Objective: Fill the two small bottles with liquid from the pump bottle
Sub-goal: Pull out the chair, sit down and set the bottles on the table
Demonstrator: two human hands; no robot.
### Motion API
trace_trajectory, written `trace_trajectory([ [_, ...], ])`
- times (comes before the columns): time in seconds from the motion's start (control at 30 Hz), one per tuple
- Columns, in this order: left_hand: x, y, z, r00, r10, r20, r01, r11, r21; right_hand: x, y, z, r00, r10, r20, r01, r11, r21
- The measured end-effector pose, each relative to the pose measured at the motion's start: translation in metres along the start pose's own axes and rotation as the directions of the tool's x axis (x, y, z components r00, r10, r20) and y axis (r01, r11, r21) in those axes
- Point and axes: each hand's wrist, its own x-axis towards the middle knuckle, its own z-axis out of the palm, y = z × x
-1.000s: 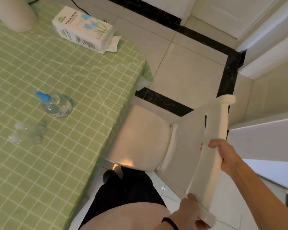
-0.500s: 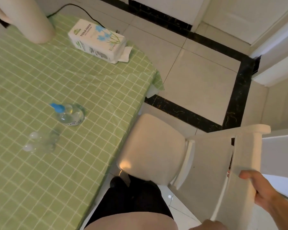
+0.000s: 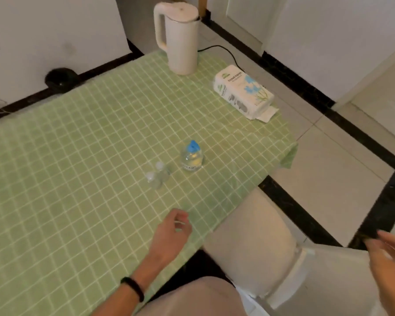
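- The left hand [image 3: 172, 233] hovers low over the desk [image 3: 78, 183], just inside the edge that faces the chair. Its fingers are loosely curled and hold nothing, and a black band [image 3: 132, 288] sits on the wrist.
- The right hand [image 3: 389, 266] is off the desk, above the top of the chair back [image 3: 328, 283]. It is blurred, its fingers look spread and it grips nothing. I cannot tell whether it touches the chair.
- The chair seat [image 3: 249, 242] is pale and padded, and partly tucked under the desk edge.
- A green checked cloth covers the whole desk and hangs over at the right corner.
- The two small bottles [image 3: 156, 175] stand upright and close together near the middle of the desk, a little toward the chair-side edge and well beyond the left hand. They are clear with pale caps. How much they hold is too blurred to tell.
- The pump bottle [image 3: 191, 157] stands just right of them and slightly farther back, apart from both. It is clear and squat with a blue top, and some liquid shows inside.
- A tissue pack [image 3: 244, 93] lies flat along the far right edge, with a sheet poking out of the end nearest the right corner.
- A white kettle [image 3: 180, 37] stands upright at the far corner, handle to the left, and a black cord [image 3: 219, 50] runs off behind it.
- Beyond the desk are the pale tiled floor [image 3: 328, 179] with dark border strips, and white walls.
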Motion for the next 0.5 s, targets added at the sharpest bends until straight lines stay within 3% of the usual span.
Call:
trace_trajectory([
  [0.03,0.002,-0.009,-0.016,0.999,0.003,-0.045,-0.004,1.0,-0.028,-0.008,-0.016,0.012,1.0,0.02,-0.014,-0.019,1.0,0.021],
  [0.17,0.008,-0.032,-0.061,0.985,0.004,-0.171,-0.022,0.995,-0.101,-0.037,-0.078,0.061,0.958,-0.083,0.273,0.087,0.996,-0.003],
  [0.27,0.014,-0.051,-0.08,0.972,0.052,-0.229,-0.081,0.99,-0.117,-0.045,-0.105,0.08,0.902,-0.155,0.403,0.182,0.983,-0.031],
  [0.5,0.024,-0.097,-0.096,0.945,0.074,-0.318,-0.128,0.98,-0.153,-0.041,-0.166,0.145,0.756,-0.33,0.565,0.416,0.909,-0.026],
])
